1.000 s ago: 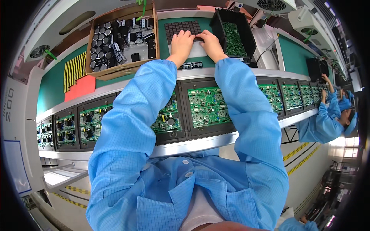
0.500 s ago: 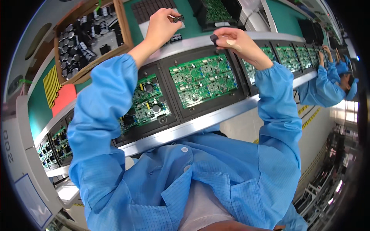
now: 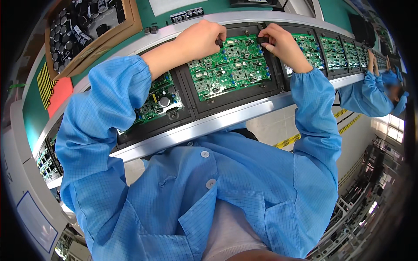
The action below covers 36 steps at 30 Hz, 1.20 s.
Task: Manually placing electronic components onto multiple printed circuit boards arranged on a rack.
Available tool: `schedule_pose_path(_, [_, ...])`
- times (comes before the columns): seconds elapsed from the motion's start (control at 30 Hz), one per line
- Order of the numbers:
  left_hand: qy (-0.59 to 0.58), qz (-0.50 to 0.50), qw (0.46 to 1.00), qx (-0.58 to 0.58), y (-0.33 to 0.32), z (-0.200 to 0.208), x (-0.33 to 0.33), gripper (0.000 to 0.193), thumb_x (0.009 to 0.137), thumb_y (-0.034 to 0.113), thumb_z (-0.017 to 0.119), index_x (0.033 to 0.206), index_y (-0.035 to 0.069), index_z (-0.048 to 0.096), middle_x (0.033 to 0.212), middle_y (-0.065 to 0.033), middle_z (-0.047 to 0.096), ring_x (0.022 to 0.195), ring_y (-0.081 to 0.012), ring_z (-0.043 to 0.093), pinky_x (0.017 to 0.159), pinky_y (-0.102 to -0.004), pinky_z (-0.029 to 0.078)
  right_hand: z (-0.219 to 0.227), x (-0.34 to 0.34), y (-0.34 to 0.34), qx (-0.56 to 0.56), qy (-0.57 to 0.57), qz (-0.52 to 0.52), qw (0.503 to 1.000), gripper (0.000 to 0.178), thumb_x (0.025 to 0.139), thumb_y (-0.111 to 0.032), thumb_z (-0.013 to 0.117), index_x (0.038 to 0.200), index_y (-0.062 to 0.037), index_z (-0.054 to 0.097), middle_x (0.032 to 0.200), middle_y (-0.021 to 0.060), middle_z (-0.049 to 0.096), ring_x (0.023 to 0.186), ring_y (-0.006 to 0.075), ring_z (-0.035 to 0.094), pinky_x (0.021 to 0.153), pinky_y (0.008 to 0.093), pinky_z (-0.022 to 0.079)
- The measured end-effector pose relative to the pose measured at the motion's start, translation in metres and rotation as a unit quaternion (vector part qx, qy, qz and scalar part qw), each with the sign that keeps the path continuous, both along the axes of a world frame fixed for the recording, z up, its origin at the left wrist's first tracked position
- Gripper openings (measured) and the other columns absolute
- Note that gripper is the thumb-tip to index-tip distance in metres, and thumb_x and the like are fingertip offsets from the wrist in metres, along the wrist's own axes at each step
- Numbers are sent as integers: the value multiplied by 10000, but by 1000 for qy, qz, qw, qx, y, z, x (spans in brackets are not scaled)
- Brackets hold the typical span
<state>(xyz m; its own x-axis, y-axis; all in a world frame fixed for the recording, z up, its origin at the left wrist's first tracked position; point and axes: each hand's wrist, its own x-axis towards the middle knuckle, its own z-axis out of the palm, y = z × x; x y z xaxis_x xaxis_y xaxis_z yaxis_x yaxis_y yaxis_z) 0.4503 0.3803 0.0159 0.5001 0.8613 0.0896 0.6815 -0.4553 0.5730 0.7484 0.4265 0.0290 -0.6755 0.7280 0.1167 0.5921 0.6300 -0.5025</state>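
Note:
My left hand [image 3: 201, 40] is closed on a small black block-shaped component [image 3: 219, 43], over the upper left part of a green circuit board panel [image 3: 226, 80]. Near the panel's upper right corner, my right hand [image 3: 282, 47] pinches another small black component [image 3: 262, 40]. Whether either part touches the board I cannot tell. The panel lies in a black carrier frame [image 3: 277, 82]. To its left, partly under my left arm, is another board [image 3: 156, 106] bearing a round capacitor [image 3: 164, 101].
Beyond the metal rail [image 3: 191, 134], carriers with more boards [image 3: 333, 61] run to the right. An open cardboard box [image 3: 133, 21] of black capacitors stands at the far left. Loose capacitors [image 3: 187, 15] and small black blocks [image 3: 150, 30] lie on the green bench. A co-worker [image 3: 368, 98] is at right.
Both hands have come from beyond the line's far rail to over the green panel, each still holding a small black part. The whole view has shifted slightly.

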Motion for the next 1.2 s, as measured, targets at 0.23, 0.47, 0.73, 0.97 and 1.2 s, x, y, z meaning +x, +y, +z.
schedule_pose_path(0.23, [70, -3, 997, 13, 7, 5, 13, 258, 741, 15, 757, 998, 16, 729, 908, -172, 744, 891, -331, 735, 817, -415, 593, -2, -8, 15, 53, -43, 60, 996, 292, 791, 33, 780, 1063, -15, 684, 943, 99, 597, 784, 236, 612, 749, 368, 530])
schedule_pose_path(0.47, [108, -3, 994, 12, 7, 6, 25, 251, 730, 24, 800, 973, 18, 737, 899, -173, 738, 900, -338, 734, 810, -429, 596, -3, -7, 17, 111, -79, 82, 987, 263, 781, 24, 790, 1030, -3, 710, 963, 119, 627, 827, 275, 650, 766, 396, 545])
schedule_pose_path(0.73, [110, 3, 991, 79, -5, 12, 14, 276, 768, 69, 834, 1035, 37, 770, 964, -158, 752, 917, -328, 736, 808, -419, 601, 14, 21, 3, 23, -6, -13, 1000, 319, 778, 32, 802, 1076, -18, 698, 975, 100, 677, 808, 193, 672, 743, 332, 563])
schedule_pose_path(0.97, [-77, -35, 994, -72, -41, 25, 21, 253, 800, 0, 756, 1046, 43, 791, 924, -143, 730, 778, -278, 702, 734, -373, 583, 1, 32, -47, -101, 49, -5, 994, 273, 791, 113, 767, 1038, 19, 698, 1027, 79, 708, 833, 158, 675, 775, 290, 580])
schedule_pose_path(1.2, [-6, -56, 998, 8, -52, 14, 37, 193, 788, -11, 723, 972, 26, 765, 957, -184, 738, 925, -355, 726, 793, -432, 598, -4, 28, -55, -41, 35, -6, 999, 219, 823, 38, 774, 1034, 8, 723, 1088, 110, 738, 975, 271, 723, 854, 354, 583])
